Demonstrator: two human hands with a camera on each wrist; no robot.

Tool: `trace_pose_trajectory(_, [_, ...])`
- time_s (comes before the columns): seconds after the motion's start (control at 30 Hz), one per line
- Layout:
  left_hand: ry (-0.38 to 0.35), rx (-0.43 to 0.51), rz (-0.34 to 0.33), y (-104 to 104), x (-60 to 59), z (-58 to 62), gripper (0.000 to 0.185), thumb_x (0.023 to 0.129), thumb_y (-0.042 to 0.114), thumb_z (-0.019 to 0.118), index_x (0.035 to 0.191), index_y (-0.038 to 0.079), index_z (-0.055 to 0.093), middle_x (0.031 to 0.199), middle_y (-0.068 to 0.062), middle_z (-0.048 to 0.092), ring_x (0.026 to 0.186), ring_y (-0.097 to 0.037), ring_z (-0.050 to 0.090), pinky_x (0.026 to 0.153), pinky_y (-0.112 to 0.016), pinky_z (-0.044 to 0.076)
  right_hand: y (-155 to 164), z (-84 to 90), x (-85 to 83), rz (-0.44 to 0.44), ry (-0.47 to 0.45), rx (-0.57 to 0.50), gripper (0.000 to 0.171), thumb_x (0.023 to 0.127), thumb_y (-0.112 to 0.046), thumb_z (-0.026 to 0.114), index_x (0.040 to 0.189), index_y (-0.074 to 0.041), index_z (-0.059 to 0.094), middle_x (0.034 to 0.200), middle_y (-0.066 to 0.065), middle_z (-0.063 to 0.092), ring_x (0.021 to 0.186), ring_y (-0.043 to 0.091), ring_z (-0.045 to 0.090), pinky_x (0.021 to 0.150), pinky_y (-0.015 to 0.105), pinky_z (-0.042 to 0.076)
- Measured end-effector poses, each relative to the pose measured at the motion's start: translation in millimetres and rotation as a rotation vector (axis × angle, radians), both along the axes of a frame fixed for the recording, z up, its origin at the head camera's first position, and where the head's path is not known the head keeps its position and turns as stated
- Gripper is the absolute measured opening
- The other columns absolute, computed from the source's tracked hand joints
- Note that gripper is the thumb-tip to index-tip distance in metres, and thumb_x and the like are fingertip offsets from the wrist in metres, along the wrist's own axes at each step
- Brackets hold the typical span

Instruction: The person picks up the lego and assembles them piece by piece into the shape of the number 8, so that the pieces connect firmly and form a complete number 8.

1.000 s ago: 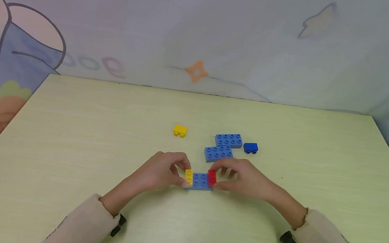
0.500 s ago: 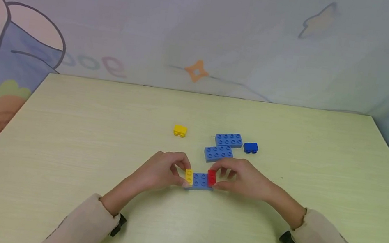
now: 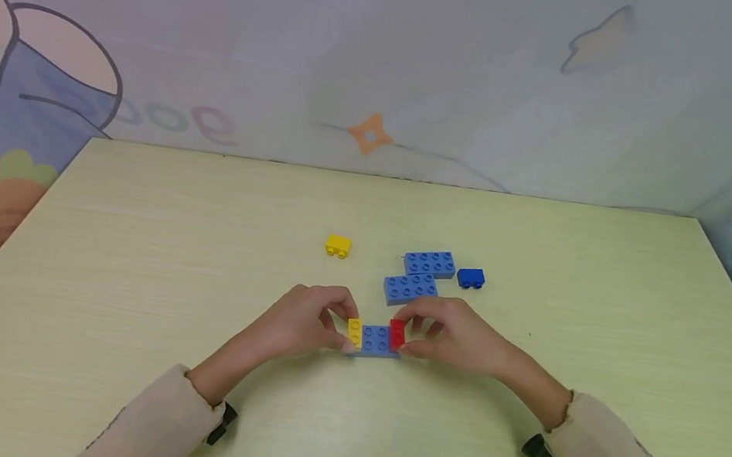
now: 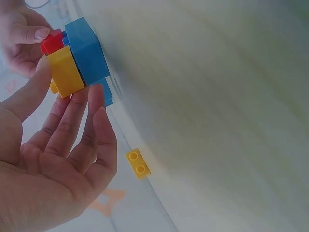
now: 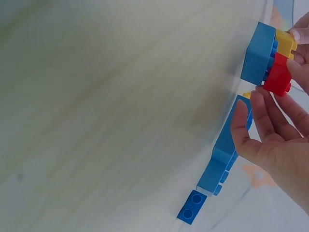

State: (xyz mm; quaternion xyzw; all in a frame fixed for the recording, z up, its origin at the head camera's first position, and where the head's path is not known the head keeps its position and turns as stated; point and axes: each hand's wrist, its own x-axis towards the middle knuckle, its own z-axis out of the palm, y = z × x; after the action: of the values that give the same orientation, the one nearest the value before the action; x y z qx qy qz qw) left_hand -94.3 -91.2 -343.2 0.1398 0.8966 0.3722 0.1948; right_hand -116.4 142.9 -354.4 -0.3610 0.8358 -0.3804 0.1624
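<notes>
**Seating the end bricks on the blue base brick**

The blue base brick [image 3: 377, 340] lies flat on the table [image 3: 122, 264], nearest the person, between both hands. The left hand [image 3: 303, 323] pinches the yellow brick [image 3: 354, 331] at the base's left end with curled thumb and fingertips. The right hand [image 3: 459, 338] pinches the red brick [image 3: 397, 334] at the right end in the same way.

Judged procedure: press each end brick straight down, square to the studs, with equal force from both sides so the base does not slide or tip. Whether both bricks are fully seated cannot be confirmed from these views.

The base's long axis runs left to right, studs facing up; both end bricks sit crosswise on it.

Farther back lie two blue plates [image 3: 420, 277], touching and offset. A small dark blue brick [image 3: 471, 278] lies just to their right, and a loose yellow brick [image 3: 338, 246] sits well apart to the left.
</notes>
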Motion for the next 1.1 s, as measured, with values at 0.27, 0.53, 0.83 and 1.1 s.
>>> trace_pose_trajectory(0.27, [-0.021, -0.015, 0.025, 0.7, -1.1, 0.9, 0.024, 0.073, 0.014, 0.077, 0.092, 0.014, 0.061, 0.095, 0.001, 0.065, 0.072, -0.012, 0.057, 0.065, -0.025, 0.045, 1.7, -1.3, -1.6, 0.005, -0.017, 0.002, 0.028, 0.079, -0.011, 0.072, 0.104, -0.001, 0.063, 0.096, 0.001, 0.063, 0.085, 0.020, 0.056, 0.074, 0.031, 0.051])
trace_pose_trajectory(0.53, [-0.026, -0.022, 0.034, 0.8, -1.9, 0.9, 0.024, 0.073, 0.013, 0.077, 0.091, 0.014, 0.061, 0.095, 0.001, 0.065, 0.073, -0.012, 0.057, 0.065, -0.026, 0.045, -1.1, 1.7, -3.0, 0.022, -0.021, 0.008, 0.025, 0.079, -0.009, 0.071, 0.101, -0.001, 0.064, 0.094, 0.001, 0.063, 0.085, 0.021, 0.056, 0.075, 0.032, 0.051])
trace_pose_trajectory(0.83, [-0.023, -0.022, 0.036, 0.7, -2.4, 0.4, 0.024, 0.073, 0.014, 0.077, 0.091, 0.014, 0.061, 0.095, 0.001, 0.066, 0.072, -0.011, 0.057, 0.065, -0.026, 0.045, -2.1, -1.1, -4.0, 0.017, -0.032, -0.004, 0.024, 0.078, -0.008, 0.072, 0.100, -0.001, 0.063, 0.093, 0.001, 0.062, 0.084, 0.020, 0.056, 0.075, 0.031, 0.051])
trace_pose_trajectory(1.1, [-0.020, -0.018, 0.034, 0.0, -2.4, -0.2, 0.024, 0.073, 0.013, 0.077, 0.092, 0.014, 0.062, 0.095, 0.001, 0.066, 0.072, -0.012, 0.057, 0.065, -0.026, 0.045, -1.5, -3.9, -3.4, -0.002, -0.003, 0.002, 0.025, 0.077, -0.011, 0.073, 0.099, -0.004, 0.064, 0.092, -0.002, 0.062, 0.082, 0.019, 0.054, 0.072, 0.030, 0.049])
